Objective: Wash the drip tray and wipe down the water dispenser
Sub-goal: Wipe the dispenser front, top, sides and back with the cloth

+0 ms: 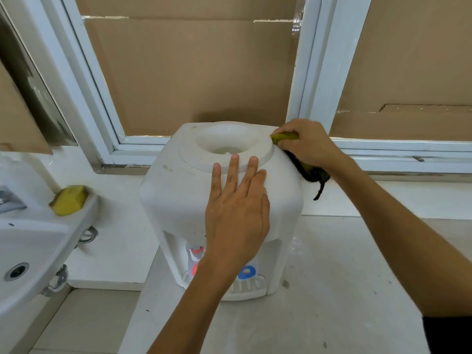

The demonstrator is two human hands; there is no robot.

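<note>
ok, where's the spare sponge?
Head view, far left: the yellow sponge sits on the sink rim, left of the water dispenser.

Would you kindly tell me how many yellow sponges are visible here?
2: one sponge sits on the sink rim; another is in the right hand, atop the dispenser.

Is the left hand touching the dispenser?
Touching. The head view shows the left hand lying flat on top of the dispenser, fingertips reaching the raised rim, with no gap visible beneath the palm.
</note>
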